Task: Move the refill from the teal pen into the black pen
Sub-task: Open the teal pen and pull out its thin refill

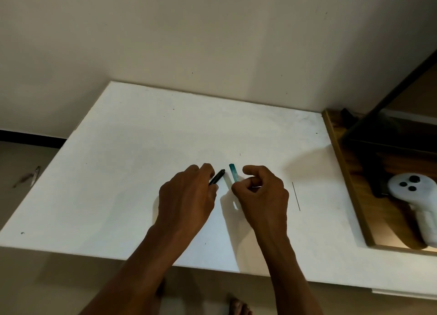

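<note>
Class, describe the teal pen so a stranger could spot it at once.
Start at the white table, near its middle, where two hands meet. The teal pen pokes out of the right hand. Unlike the black pen in the left hand, it is blue-green.

Left hand [186, 196] and right hand [262, 194] lie side by side, fingers curled.
</note>
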